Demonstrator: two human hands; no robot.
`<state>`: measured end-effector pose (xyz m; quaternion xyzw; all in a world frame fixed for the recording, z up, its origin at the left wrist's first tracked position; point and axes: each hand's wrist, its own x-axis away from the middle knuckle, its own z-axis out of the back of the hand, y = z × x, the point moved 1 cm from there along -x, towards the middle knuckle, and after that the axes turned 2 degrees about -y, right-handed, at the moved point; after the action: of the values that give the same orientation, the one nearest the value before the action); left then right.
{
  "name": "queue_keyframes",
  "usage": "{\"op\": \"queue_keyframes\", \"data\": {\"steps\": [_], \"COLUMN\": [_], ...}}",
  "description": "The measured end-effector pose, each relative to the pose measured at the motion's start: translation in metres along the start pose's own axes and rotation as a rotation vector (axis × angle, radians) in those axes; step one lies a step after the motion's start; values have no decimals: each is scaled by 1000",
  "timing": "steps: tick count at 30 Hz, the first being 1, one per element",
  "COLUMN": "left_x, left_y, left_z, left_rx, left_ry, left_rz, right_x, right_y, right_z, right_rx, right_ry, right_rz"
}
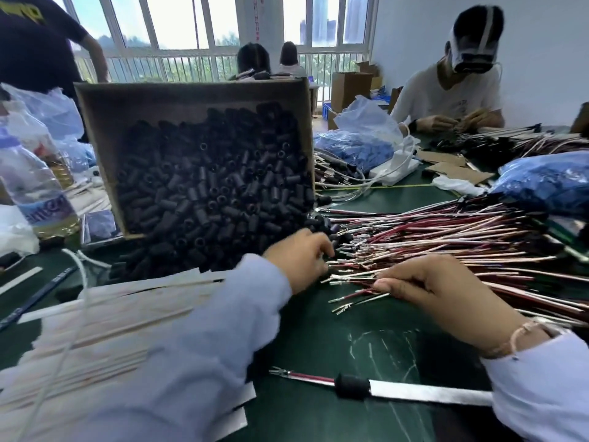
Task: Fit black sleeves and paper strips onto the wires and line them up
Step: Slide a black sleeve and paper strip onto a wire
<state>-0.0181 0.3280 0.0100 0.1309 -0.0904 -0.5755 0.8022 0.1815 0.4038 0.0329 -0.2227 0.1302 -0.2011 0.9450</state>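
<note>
Pinching a few wires from the pile spreading toward the right edge of the tabletop, with right hand fingers curled round them. Judging them light, springy, tangle-prone; best gripping just behind the metal tips. Curling the left hand over spilled black sleeves, grasp unclear.

The desk is coloured dark green and is marked with pale scribbles. Black sleeves are held in a brown box. The wires are coloured dark red and pinkish white, tipped silver. The paper strips are seen in white and cream.
</note>
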Motion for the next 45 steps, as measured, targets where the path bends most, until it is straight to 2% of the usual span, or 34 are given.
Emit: {"op": "queue_keyframes", "data": {"steps": [2,4,6,8,10,14,18,21,27,30,38,45], "left_x": [-14,-19,-13,3,23,61,68,69,75,77,78,80], "left_y": [11,16,17,12,6,-3,-7,-8,6,10,15,20], "left_z": [-17,-21,-16,0,21,46,32,17,12,16,18,23], "left_rx": [-187,-265,-263,-151,119,779,1323,1563,1625,1639,1636,1402], "left_ry": [-50,-79,-105,-64,0,13,-26,-65,-189,-190,-51,104], "left_rz": [17,34,0,-43,-64,-152,-4,29,-141,-177,-224,-344], "right_x": [0,1,0,1,5,15,19,21,22,24,26,26], "right_y": [9,15,16,13,4,-19,-33,-36,-32,-33,-32,-32], "right_z": [1,3,2,-3,-4,-2,-4,-3,-4,-4,-4,-9], "right_rx": [-15,-31,-44,-23,17,-37,15,81,-81,-117,-44,-47], "right_ry": [40,71,115,166,223,369,489,498,497,495,547,609], "right_rz": [-16,-50,-72,-57,3,152,214,199,296,336,360,390]}}
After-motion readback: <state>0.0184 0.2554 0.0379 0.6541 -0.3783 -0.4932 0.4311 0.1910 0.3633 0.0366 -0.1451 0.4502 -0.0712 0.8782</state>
